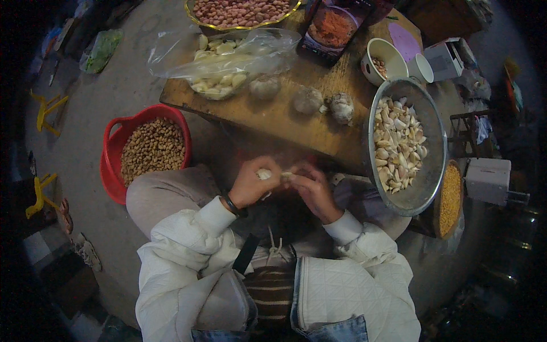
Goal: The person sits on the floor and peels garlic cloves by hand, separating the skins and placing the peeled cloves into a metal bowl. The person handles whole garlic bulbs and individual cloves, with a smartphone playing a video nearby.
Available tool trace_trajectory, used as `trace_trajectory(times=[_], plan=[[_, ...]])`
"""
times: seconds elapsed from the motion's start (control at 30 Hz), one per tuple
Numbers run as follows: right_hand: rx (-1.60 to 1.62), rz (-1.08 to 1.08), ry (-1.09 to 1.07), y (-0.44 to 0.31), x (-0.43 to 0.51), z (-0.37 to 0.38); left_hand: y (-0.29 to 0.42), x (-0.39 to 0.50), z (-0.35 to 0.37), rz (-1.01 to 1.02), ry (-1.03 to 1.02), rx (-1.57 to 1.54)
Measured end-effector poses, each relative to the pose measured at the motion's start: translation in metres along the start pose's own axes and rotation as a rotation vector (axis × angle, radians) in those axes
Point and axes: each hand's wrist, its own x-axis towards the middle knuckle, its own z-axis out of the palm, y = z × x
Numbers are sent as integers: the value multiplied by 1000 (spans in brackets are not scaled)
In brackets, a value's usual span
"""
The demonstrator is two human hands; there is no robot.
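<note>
Above my lap, my left hand is curled round a piece of white garlic. Close beside it, my right hand pinches a small pale piece, apparently a garlic clove, between thumb and fingers. Motion blurs both sets of fingertips. Beyond my hands, three whole garlic bulbs lie along the near side of a wooden table. A clear plastic bag of peeled garlic cloves rests at the table's left. To the right, a metal basin holds many unpeeled cloves.
A red plastic basket of brown nuts or beans stands on the floor at left. Peanuts fill a gold-rimmed bowl at the back. Beside a dark printed package are a cream bowl and a white cup. Yellow grain sits right of the basin.
</note>
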Motion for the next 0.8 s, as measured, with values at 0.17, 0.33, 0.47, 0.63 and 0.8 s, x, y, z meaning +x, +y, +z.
trace_trajectory(times=[0.17,0.33,0.47,0.63,0.8], plan=[[130,38,-43,4,2,-3,-6,0,-1,-34,-34,-72],[-169,-77,4,-3,-1,-1,4,0,0,-69,-33,-54],[-371,-156,50,-6,-2,-1,3,-3,7,80,3,54],[-453,-242,55,-13,-4,5,2,0,10,236,76,173],[-680,-365,86,-19,-6,10,19,-3,9,202,160,201]])
